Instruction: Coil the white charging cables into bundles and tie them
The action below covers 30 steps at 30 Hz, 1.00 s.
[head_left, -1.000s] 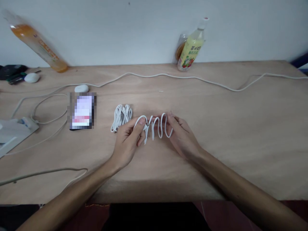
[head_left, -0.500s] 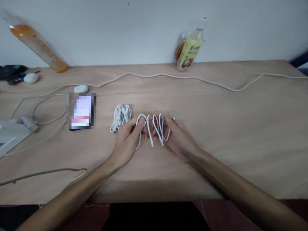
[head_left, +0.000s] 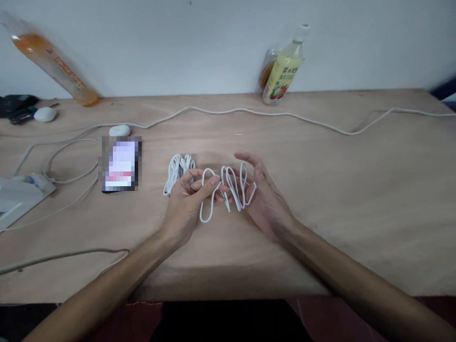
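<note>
A white cable [head_left: 235, 190] hangs in several loose loops between my two hands, above the table. My left hand [head_left: 185, 202] is closed on its left part, the thumb pressing the cable against the fingers. One loop dangles below that thumb. At the right end of the loops is my right hand [head_left: 265, 202], its index finger stretched out and apart from the thumb. Its lower fingers are partly hidden behind the loops, which lie close to or against them. A bundled white cable [head_left: 174, 173] lies on the table just behind my left hand, which partly covers it.
A phone [head_left: 121, 164] and a white case [head_left: 119, 130] lie left on the wooden table [head_left: 338, 190]. A long white cord [head_left: 263, 113] crosses the back. A yellow-labelled bottle [head_left: 283, 71] and an orange drink bottle [head_left: 53, 66] stand by the wall. A white power strip [head_left: 21, 194] sits far left.
My right thumb and index finger have spread away from the cable. The left loop has swung lower below my left thumb, and the loops have shifted slightly.
</note>
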Tool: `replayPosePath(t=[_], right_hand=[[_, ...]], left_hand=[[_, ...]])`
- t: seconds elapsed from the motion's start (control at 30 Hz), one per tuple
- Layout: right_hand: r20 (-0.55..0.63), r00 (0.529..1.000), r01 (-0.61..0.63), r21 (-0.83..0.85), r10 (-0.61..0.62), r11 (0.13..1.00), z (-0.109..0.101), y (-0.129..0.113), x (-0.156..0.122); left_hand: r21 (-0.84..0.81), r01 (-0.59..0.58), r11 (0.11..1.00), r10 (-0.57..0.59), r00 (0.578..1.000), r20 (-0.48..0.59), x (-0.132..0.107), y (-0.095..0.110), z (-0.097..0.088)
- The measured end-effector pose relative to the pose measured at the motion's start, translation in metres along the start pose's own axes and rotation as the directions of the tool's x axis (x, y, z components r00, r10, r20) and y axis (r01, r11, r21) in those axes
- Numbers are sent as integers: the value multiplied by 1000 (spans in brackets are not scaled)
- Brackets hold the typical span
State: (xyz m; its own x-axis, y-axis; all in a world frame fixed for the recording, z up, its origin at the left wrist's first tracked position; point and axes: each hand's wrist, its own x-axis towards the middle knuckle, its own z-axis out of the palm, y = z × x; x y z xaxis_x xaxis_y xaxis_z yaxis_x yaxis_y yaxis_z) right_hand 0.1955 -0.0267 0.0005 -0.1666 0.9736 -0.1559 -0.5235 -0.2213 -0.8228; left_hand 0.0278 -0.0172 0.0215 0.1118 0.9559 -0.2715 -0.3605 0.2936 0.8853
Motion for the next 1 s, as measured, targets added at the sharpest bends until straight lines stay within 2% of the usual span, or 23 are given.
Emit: replayPosePath(t=[0.13,0.3,0.4,0.5,0.63,0.77,1.0], right_hand=[[70,994,-79,12,78,997,2,-1,-2],[29,988,-150,21,149,988,0,1,-3],[61,980,-191,35,189,981,-1,0,-2],[108,981,-167,26,163,986,-2,-2,0],[65,993,-93,-34,95,995,-4,-5,1],[39,998,-40,-97,44,994,-5,-6,4],[24,999,-43,-114,46,993,0,-5,3]], left_hand=[[25,33,999,-33,999,-4,-1,1,1],[61,64,996,-63,998,-28,-2,1,0],[60,42,997,-40,999,-31,-2,2,-3],[79,-24,997,21,999,29,-2,1,-6],[104,-89,991,80,993,92,-2,2,-7],[127,-102,987,90,991,98,-4,4,-7],[112,-79,991,70,994,86,-3,0,-5]])
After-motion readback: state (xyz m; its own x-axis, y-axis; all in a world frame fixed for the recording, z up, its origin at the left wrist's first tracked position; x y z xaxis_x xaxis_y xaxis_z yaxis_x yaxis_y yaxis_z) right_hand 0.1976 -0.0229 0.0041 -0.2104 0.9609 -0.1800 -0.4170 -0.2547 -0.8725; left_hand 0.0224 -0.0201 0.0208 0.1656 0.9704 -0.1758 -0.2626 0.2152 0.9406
